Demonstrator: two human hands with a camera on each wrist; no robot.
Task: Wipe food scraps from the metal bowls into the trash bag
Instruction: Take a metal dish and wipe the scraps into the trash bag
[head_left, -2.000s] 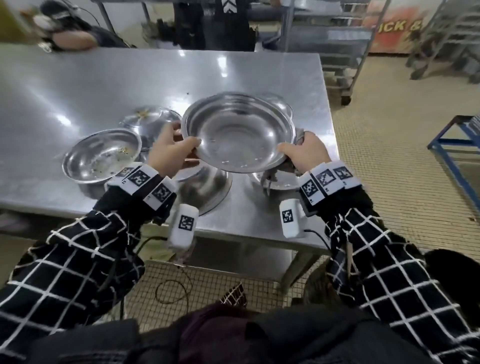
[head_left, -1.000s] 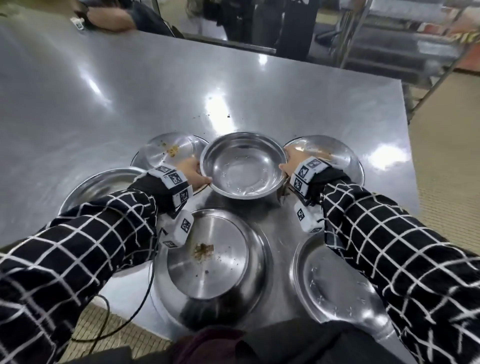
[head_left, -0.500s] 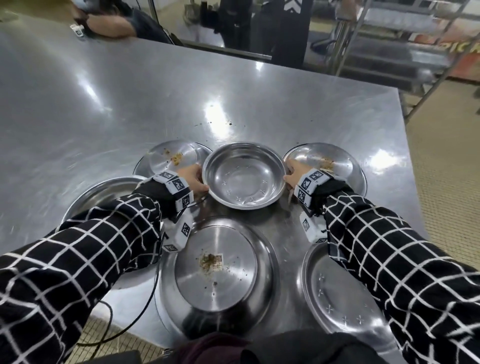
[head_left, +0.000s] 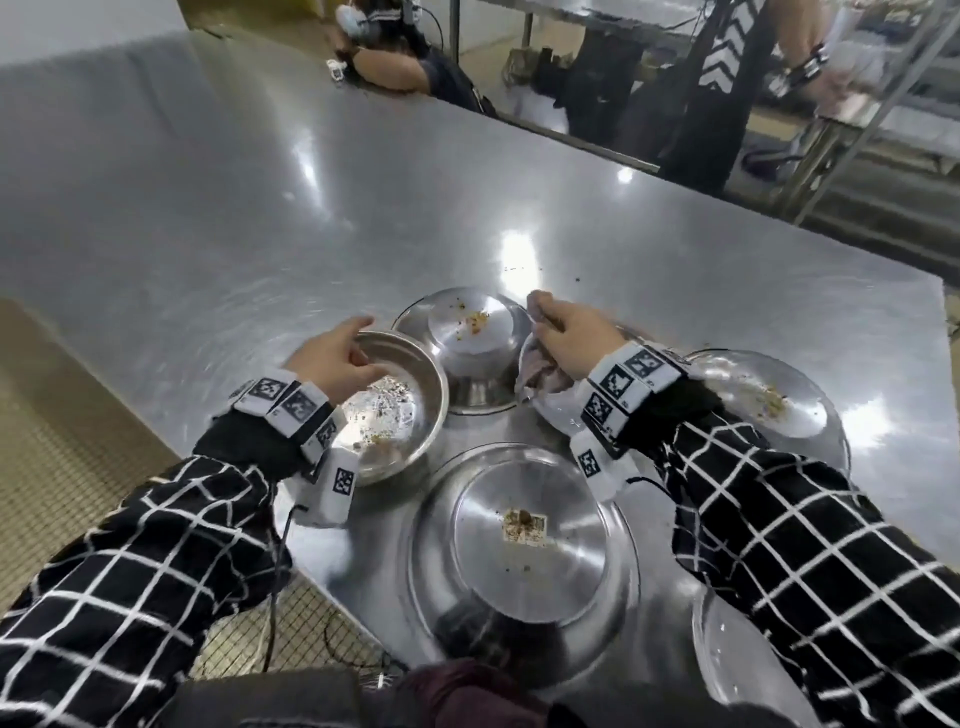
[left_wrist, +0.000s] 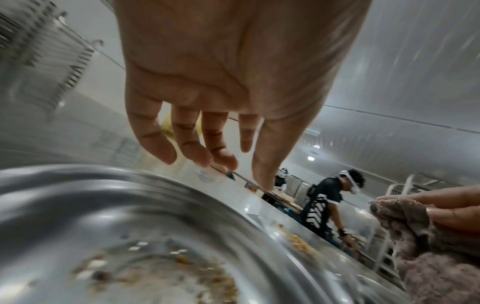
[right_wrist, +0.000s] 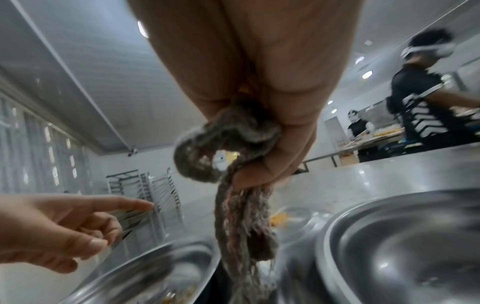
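A metal bowl (head_left: 422, 375) with food scraps stands upright near the table's left edge; it fills the bottom of the left wrist view (left_wrist: 130, 205). My left hand (head_left: 332, 358) hovers just above its far rim with relaxed fingers and holds nothing (left_wrist: 223, 102). My right hand (head_left: 571, 343) grips a greyish-pink cloth (head_left: 537, 374), which hangs from the fist in the right wrist view (right_wrist: 241, 222). The fist is over the rim of another bowl, mostly hidden by hand and cloth. No trash bag is in view.
An upturned bowl (head_left: 470, 387) with scraps on its base sits between my hands. A large upturned bowl (head_left: 519, 483) lies nearer me, another upturned bowl (head_left: 753, 384) lies right, and a bowl (head_left: 743, 665) sits bottom right. The steel table (head_left: 363, 218) extends far; people work beyond it.
Both hands have let go of the clean bowl they carried to the table. My left hand moved left over the dirty bowl; my right hand has taken hold of the cloth.
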